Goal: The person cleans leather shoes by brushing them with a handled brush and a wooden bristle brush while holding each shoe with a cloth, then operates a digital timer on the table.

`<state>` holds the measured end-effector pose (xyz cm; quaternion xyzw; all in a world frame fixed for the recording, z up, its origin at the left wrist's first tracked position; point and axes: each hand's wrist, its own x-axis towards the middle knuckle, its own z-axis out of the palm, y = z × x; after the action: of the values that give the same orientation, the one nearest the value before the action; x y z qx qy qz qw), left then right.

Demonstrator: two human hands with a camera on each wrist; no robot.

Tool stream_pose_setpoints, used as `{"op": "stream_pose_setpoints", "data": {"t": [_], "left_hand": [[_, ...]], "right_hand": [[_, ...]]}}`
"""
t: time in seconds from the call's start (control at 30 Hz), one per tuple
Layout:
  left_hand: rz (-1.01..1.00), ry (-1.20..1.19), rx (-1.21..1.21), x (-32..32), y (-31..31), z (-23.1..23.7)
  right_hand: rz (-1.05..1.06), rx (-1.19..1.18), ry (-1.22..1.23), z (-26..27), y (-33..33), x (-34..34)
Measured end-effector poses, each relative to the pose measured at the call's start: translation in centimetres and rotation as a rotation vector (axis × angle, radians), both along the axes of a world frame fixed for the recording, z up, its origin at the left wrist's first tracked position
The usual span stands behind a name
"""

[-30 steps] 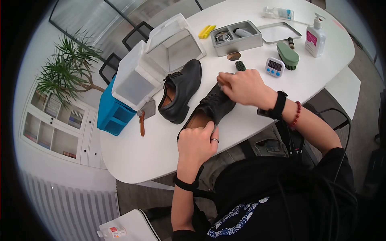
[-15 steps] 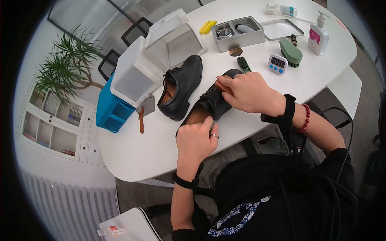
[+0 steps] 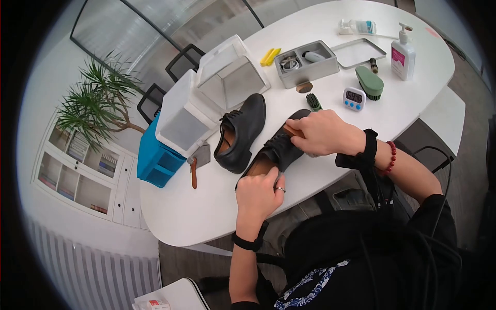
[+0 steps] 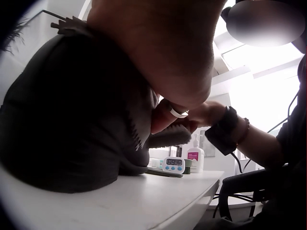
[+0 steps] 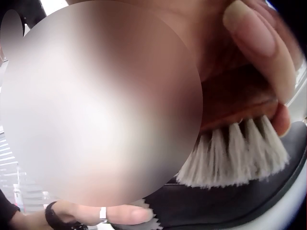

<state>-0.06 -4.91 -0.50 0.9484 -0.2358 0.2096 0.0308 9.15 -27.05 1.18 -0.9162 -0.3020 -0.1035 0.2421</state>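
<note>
My right hand (image 3: 323, 134) grips a wooden shoe brush (image 5: 240, 108) with pale grey bristles. In the right wrist view the bristles lie against the black leather shoe (image 3: 281, 148), towards its front. My left hand (image 3: 258, 196) grips this shoe at the heel end, its thumb by the opening. A grey zigzag-edged cloth (image 5: 154, 222) shows beneath that thumb in the right wrist view. The matching black shoe (image 3: 248, 132) stands alongside, to the left. A small green-handled brush (image 3: 313, 102) lies just beyond the toe of the held shoe.
White shoe boxes (image 3: 181, 113) and a blue holder (image 3: 161, 160) stand at the left, near a wooden-handled tool (image 3: 194, 173). Further back are a metal tin (image 3: 305, 77) and its lid (image 3: 359, 51). A timer (image 3: 354, 99), green brush (image 3: 369, 81) and pump bottle (image 3: 403, 57) stand right.
My right hand has moved with the shoe brush from the toe tip back towards the laces. The left hand keeps its hold on the heel. The head view has shifted slightly.
</note>
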Motion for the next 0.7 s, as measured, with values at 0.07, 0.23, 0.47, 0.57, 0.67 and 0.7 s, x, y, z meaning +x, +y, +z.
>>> {"op": "stream_pose_setpoints", "data": {"t": [0.07,0.23,0.47,0.57,0.67,0.7], "left_hand": [[-0.007,0.022,-0.019,0.0,0.0,0.1],[-0.04,0.034,0.006,0.0,0.0,0.2],[-0.047,0.053,-0.008,0.2,0.1,0.2],[-0.047,0.023,0.002,0.2,0.3,0.0],[-0.002,0.012,-0.032,0.1,0.4,0.1],[-0.001,0.011,-0.032,0.1,0.4,0.1]], "right_hand": [[-0.045,-0.085,-0.012,0.0,0.2,-0.6],[-0.2,-0.018,-0.142,-3.3,0.7,3.0],[-0.282,0.059,-0.268,-4.1,1.1,4.3],[-0.261,0.088,-0.237,-3.0,0.6,3.7],[-0.088,-0.061,0.023,-0.6,-0.1,2.0],[-0.041,-0.087,0.044,-0.2,0.0,0.9]]}}
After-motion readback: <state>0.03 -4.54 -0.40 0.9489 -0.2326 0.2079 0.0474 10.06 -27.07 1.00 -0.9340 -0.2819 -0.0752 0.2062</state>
